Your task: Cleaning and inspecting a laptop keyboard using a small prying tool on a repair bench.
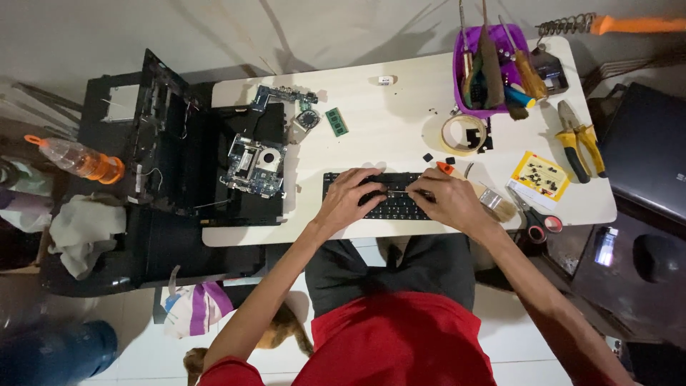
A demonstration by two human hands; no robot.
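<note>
A black laptop keyboard [394, 209] lies near the front edge of the pale table [386, 114]. My left hand [348, 199] rests on its left half, fingers curled against the keys. My right hand [451, 199] sits on the right half and grips a thin tool with an orange handle [444, 168], its metal shaft [400, 191] pointing left across the keys toward my left fingertips. A paintbrush [496, 204] lies just right of my right hand.
An opened black laptop shell [179, 150] with a blue circuit board [250, 166] lies at left. A purple tool bin [493, 68], tape roll [463, 134], yellow pliers [580, 146], scissors [537, 220], a yellow card [541, 175] and a memory stick [336, 121] surround the keyboard.
</note>
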